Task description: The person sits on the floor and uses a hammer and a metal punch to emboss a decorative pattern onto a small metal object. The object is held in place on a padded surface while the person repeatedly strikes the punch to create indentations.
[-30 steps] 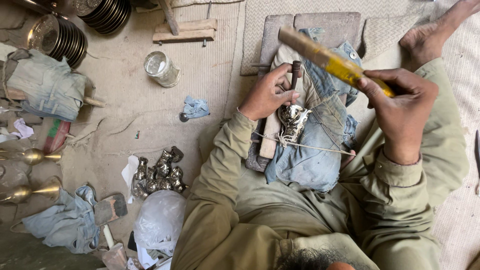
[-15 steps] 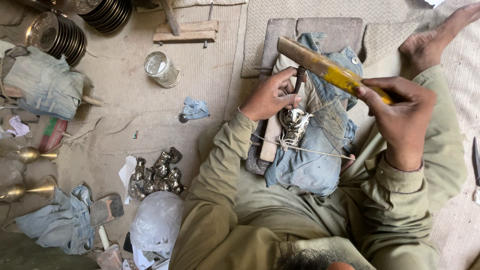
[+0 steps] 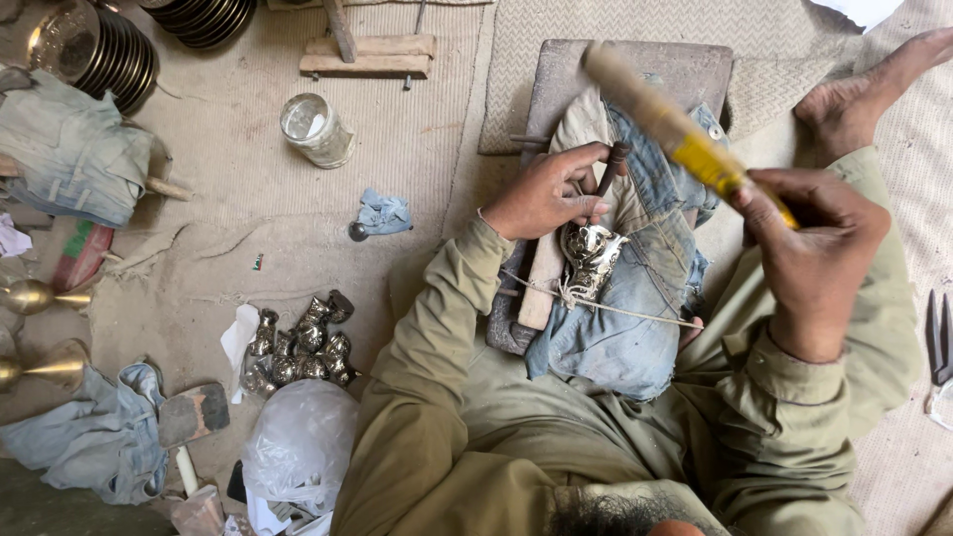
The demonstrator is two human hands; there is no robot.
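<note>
My left hand [image 3: 544, 191] pinches a dark metal punch [image 3: 610, 165] upright over a small shiny silver piece [image 3: 590, 256]. That piece lies on blue denim cloth [image 3: 635, 298] over a stone block [image 3: 635, 69] and is tied down with string. My right hand [image 3: 814, 248] grips the yellow wooden handle of a mallet [image 3: 667, 123], raised above and to the right of the punch and blurred by motion. My bare foot [image 3: 856, 99] rests to the right of the block.
A heap of several small silver pieces [image 3: 303, 347] lies on the mat at left, beside a white plastic bag [image 3: 298, 447]. A glass jar [image 3: 316, 129], stacked metal discs [image 3: 129, 60], brass funnels [image 3: 40, 296], rags and shears [image 3: 938, 342] surround me.
The mallet has swung between the frames and now sits lifted above the punch again. My left hand keeps the punch on the silver piece without shifting.
</note>
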